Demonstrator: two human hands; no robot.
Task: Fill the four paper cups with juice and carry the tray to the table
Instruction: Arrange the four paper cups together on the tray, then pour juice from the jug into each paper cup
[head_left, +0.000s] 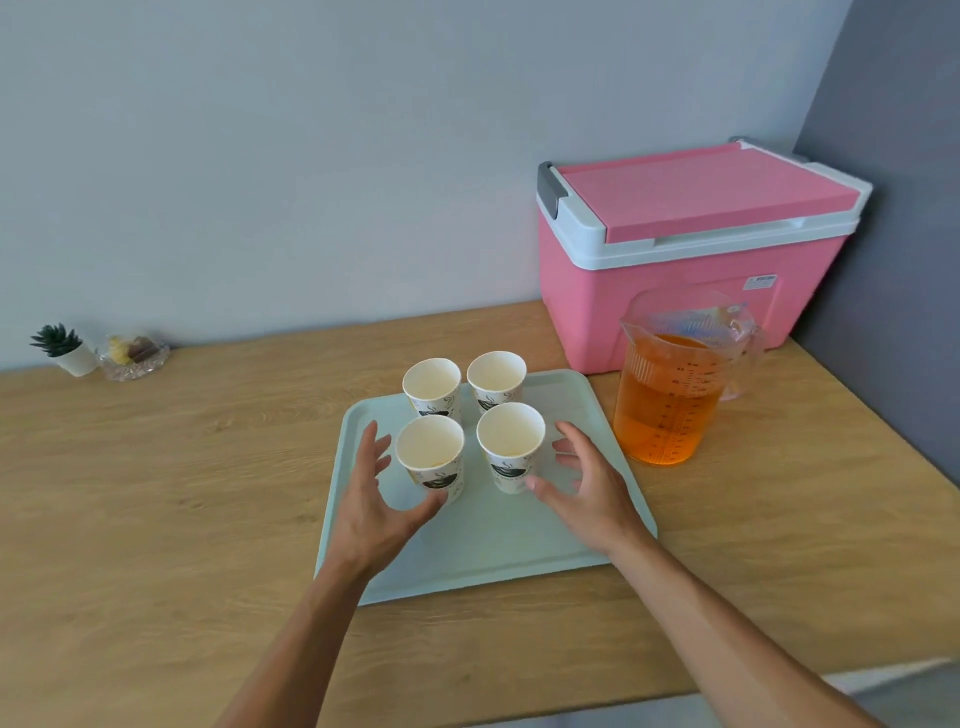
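Several white paper cups stand upright in a square on a pale green tray (483, 551): two at the back (432, 382) (496, 374), two in front (430, 449) (510, 436). All look empty. My left hand (371, 499) is spread around the front left cup, thumb near its base. My right hand (582, 486) is spread beside the front right cup, thumb close to its base. Neither hand grips a cup. A clear measuring jug (670, 389) of orange juice stands on the counter just right of the tray.
A pink cooler box (685, 249) with a closed lid sits behind the jug in the right corner. A small potted plant (65, 348) and a glass dish (134, 356) stand at the far left by the wall. The wooden counter's (156, 493) front edge runs low right.
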